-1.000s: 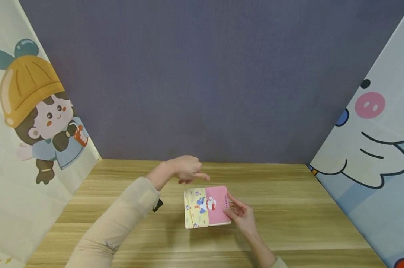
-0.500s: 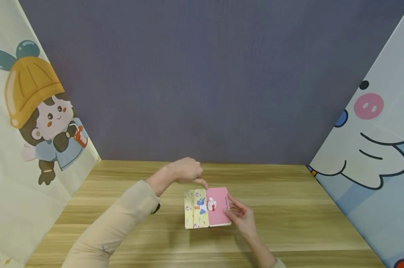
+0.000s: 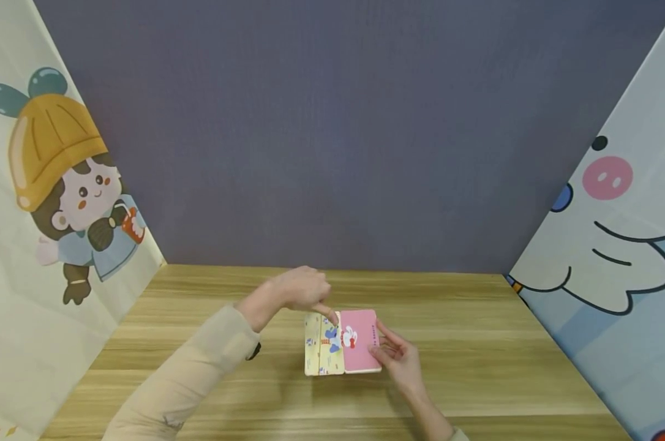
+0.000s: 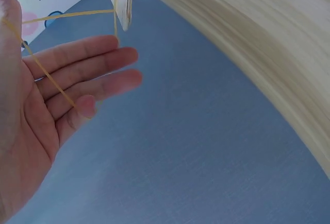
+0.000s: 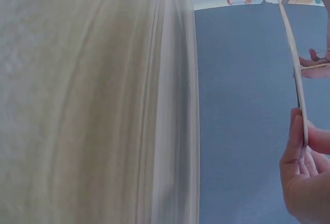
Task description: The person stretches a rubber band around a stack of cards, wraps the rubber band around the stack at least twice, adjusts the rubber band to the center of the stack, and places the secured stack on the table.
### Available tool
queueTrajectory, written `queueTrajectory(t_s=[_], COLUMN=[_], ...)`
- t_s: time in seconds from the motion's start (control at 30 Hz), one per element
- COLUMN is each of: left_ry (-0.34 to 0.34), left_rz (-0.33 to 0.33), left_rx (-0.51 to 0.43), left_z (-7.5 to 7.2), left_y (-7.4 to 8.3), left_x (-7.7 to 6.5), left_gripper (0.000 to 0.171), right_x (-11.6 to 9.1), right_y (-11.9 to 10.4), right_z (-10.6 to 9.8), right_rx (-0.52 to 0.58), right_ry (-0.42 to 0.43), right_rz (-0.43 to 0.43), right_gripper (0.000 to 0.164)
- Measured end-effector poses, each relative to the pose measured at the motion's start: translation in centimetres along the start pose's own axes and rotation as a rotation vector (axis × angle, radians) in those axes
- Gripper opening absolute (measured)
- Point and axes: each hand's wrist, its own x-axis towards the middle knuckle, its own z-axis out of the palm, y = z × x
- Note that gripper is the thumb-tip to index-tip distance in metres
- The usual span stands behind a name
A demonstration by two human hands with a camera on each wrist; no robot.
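My right hand (image 3: 403, 361) pinches the right edge of a small booklet (image 3: 360, 358), thumb on its face and fingers behind. It has a pink part with a white rabbit and a yellow patterned part. A thin yellow rubber band (image 4: 69, 15) runs from the booklet's edge to my left hand (image 4: 67, 85), stretched across thumb and fingers. Those fingers are mostly extended. In the head view, my left hand (image 3: 302, 291) is above the booklet's top edge, one digit pointing down over the yellow part. A fine line crosses that part lengthwise.
A wood-grain table (image 3: 503, 355) lies beneath the hands. Behind it rises a dark grey-blue panel (image 3: 332, 135). Cartoon-printed panels flank both sides: a child in a yellow hat (image 3: 54, 153) on the left, a white pink-nosed figure (image 3: 608, 177) on the right.
My left hand has moved down toward the booklet, its pointing digit now overlapping the yellow part. The line on that part has shifted right and straightened. The right hand stays nearly still.
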Motion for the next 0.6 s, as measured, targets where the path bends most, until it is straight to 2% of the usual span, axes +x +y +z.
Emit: queueTrajectory(t_s=[0.1,0.23,0.4,0.6], left_ry=[-0.017,-0.004,0.041,0.114], left_rz=[-0.02,-0.033,-0.025,0.0], left_rx=[0.002,0.003,0.005,-0.047], left_z=[0.3,0.7,1.3,2.0], left_y=[0.3,0.4,0.4,0.4], left_x=[-0.2,-0.4,-0.8,-1.2], left_gripper=[0.053,0.055,0.056,0.057], right_x=[0.0,0.0,0.2,0.3], right_y=[0.2,0.2,0.1,0.2], right_z=[0.0,-0.1,-0.2,-0.2], right_rx=[0.006,-0.001,-0.001,0.012], right_ry=[0.003,0.012,0.044,0.054], right_rz=[0.019,0.026,0.005,-0.013], right_gripper=[0.055,0.055,0.054,0.054])
